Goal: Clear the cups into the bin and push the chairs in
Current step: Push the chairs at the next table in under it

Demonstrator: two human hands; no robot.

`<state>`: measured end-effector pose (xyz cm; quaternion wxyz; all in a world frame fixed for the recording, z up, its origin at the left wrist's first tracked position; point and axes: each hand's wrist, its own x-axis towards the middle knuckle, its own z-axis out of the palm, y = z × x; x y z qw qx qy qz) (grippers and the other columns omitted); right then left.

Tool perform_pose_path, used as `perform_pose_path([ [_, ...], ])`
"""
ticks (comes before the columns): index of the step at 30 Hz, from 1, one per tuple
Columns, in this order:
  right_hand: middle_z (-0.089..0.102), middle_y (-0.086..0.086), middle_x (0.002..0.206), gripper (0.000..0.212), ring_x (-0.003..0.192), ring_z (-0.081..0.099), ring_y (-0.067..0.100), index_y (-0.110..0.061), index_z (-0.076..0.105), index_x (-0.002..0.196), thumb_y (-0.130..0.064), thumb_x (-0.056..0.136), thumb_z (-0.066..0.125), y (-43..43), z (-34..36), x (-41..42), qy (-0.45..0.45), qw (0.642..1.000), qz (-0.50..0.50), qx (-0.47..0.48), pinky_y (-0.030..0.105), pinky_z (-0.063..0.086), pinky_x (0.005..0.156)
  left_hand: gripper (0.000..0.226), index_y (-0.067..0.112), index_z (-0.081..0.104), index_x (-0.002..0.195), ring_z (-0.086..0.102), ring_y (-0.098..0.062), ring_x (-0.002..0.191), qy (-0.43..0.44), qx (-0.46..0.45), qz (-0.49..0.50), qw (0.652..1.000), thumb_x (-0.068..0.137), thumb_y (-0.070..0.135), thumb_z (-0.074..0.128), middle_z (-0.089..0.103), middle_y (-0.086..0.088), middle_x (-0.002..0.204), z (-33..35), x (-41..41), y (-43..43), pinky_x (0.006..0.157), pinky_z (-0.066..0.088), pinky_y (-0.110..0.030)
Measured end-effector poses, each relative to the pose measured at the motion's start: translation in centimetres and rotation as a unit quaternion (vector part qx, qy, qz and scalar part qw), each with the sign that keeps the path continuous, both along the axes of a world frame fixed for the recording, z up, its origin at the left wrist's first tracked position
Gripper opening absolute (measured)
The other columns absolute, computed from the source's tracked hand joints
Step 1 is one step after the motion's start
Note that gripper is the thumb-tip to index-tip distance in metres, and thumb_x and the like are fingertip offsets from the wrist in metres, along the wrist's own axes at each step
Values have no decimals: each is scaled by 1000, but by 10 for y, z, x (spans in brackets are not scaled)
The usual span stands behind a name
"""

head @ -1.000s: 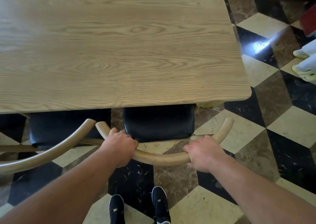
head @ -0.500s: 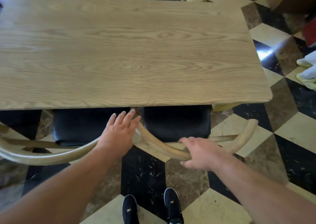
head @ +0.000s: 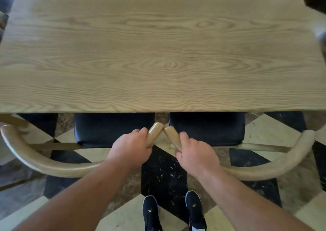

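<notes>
Bentwood, rounded left armrest (head: 156, 131) fills left hand (head: 130, 147) (right armrest (head: 172, 135), right hand (head: 195, 155)).

Bare forearms (head: 84, 195) show, and the feet wear black shoes (head: 151, 213) with small pale emblems.

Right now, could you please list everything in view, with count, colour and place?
table: one, light wood, upper view.
left chair: one, light wood, black seat, at the table's near edge.
right chair: one, same colours, beside it.
floor: one, black, cream and brown tiles, below.
shoes: two, black, bottom centre.
left grip: one, bare, holds the left chair's arm end.
right grip: one, bare, holds the right chair's arm end.
</notes>
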<state>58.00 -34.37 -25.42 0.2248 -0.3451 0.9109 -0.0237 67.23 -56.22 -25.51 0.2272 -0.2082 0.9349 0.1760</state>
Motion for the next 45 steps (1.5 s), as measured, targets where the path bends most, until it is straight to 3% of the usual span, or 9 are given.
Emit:
perform_pose_path([
  [5, 59, -5, 75, 36, 58, 60, 25, -20, 40, 121, -47, 101, 55, -1, 1, -1, -1, 1000, -5, -1, 38, 41, 50, 33, 30, 40, 86, 54, -12, 58, 13, -16, 16, 1000, 93, 55, 62, 57, 8, 71, 0, -1, 4, 47, 34, -31],
  [8, 62, -4, 78, 36, 62, 64, 26, -21, 38, 120, -48, 102, 54, -2, 6, -2, -13, 1000, -13, 6, 42, 52, 55, 30, 29, 42, 88, 55, -13, 62, -3, -2, 31, 1000, 92, 48, 65, 59, 8, 74, 9, 3, 5, 48, 37, -31],
  [12, 61, -5, 78, 37, 63, 64, 24, -22, 39, 122, -48, 102, 55, -2, 7, -1, -20, 1000, -20, 2, 45, 57, 58, 26, 31, 44, 94, 57, -12, 63, -15, 7, 12, 1000, 90, 45, 66, 59, 9, 75, 4, 23, 8, 52, 49, -33],
  [21, 52, -8, 71, 35, 58, 57, 22, -24, 36, 118, -45, 99, 55, -4, 4, 1, -17, 999, -29, 7, 41, 44, 51, 25, 33, 41, 87, 54, -10, 58, 9, 9, 4, 1000, 85, 44, 63, 57, 9, 71, -4, 22, 6, 45, 36, -30],
  [27, 57, -4, 79, 36, 66, 60, 25, -22, 36, 125, -40, 100, 56, -6, 12, 8, -49, 998, -39, 16, 45, 52, 57, 22, 32, 45, 92, 57, -11, 61, -6, 23, 11, 1000, 88, 41, 66, 59, 9, 74, 5, 21, 4, 47, 39, -29],
  [36, 54, -8, 73, 33, 60, 57, 19, -25, 35, 119, -43, 99, 55, -8, 7, 4, -37, 998, -42, 9, 41, 48, 52, 28, 31, 39, 83, 55, -11, 58, 6, 5, 7, 1000, 87, 43, 64, 57, 9, 71, 0, 20, 4, 45, 35, -30],
  [39, 55, -7, 75, 30, 62, 57, 18, -28, 33, 112, -43, 99, 56, -9, 8, 3, -40, 998, -44, 17, 44, 53, 56, 26, 31, 40, 85, 55, -12, 59, 3, -3, 1, 1000, 88, 43, 63, 58, 9, 71, 2, 18, 5, 45, 35, -30],
  [42, 59, -2, 90, 39, 76, 60, 22, -26, 36, 121, -47, 99, 61, -12, 23, 3, -63, 995, -45, 65, 45, 53, 65, 32, 28, 47, 102, 58, -13, 68, -54, -11, -12, 998, 92, 52, 64, 59, 8, 81, 18, 14, 5, 52, 41, -32],
  [45, 58, 8, 126, 74, 113, 57, 33, -22, 33, 151, -66, 96, 57, -8, 53, 0, 6, 994, 40, 106, 51, 49, 93, 64, 27, 45, 132, 59, -19, 91, -114, -67, -106, 985, 88, 67, 67, 56, 5, 104, 44, 10, 0, 69, 45, -36],
])
